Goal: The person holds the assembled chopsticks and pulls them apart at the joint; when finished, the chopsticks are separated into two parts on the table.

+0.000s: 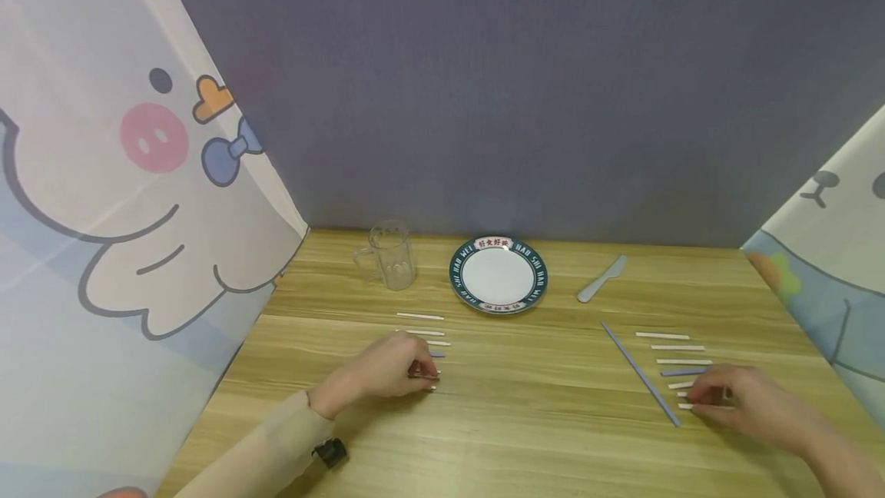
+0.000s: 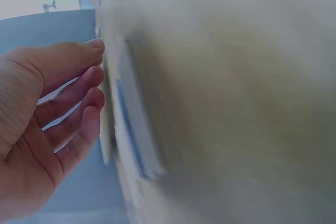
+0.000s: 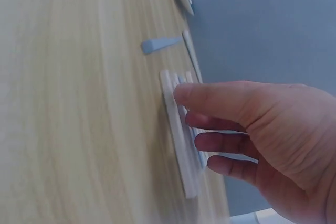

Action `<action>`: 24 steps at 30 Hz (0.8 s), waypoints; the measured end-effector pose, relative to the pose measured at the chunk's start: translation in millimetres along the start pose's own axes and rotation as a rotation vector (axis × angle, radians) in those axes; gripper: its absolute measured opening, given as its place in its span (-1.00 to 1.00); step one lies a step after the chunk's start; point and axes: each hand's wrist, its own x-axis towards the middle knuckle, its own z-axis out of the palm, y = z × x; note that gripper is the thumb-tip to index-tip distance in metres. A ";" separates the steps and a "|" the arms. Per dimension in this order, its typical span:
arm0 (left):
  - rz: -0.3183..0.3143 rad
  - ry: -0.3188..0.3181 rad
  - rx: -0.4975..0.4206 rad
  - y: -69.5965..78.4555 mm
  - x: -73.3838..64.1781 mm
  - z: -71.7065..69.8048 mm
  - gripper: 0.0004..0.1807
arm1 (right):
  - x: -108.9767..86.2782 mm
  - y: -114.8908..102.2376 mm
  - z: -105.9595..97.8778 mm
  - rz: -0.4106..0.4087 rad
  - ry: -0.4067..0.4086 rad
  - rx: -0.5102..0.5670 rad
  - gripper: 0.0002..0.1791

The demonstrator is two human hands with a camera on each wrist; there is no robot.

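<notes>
My left hand (image 1: 387, 366) is low over the left row of short white sticks (image 1: 420, 317), its fingers loosely bent; one short purple stick (image 1: 438, 355) shows partly beneath it. In the left wrist view, the thumb and fingers are apart with nothing visible between them. On the right, my right hand (image 1: 754, 403) hovers by the near end of a matching row of white sticks (image 1: 681, 362), which includes a short purple stick (image 1: 683, 372). The thumb tip (image 3: 184, 93) overlaps the sticks' upper ends in the right wrist view, the other fingers spread behind. Parts of both rows are hidden.
A long purple stick (image 1: 639, 373) lies slanted left of the right row. Farther back are a clear mug (image 1: 397, 258), a plate with a dark green rim (image 1: 461, 283) and a pale knife (image 1: 603, 279). A grey panel (image 1: 525, 98) borders the wooden table's far edge.
</notes>
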 end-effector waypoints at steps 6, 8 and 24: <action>0.089 -0.026 0.051 20.6 50.1 -10.8 -0.90 | 9.7 -10.6 -0.4 0.027 0.046 -0.033 -0.52; 0.131 -0.023 0.062 27.8 71.5 -10.2 -0.86 | 12.6 -17.0 1.2 0.041 0.063 -0.057 -0.56; 0.281 -0.104 0.289 125.6 204.8 43.4 -0.66 | 16.1 -45.0 22.7 0.129 0.061 -0.094 -0.60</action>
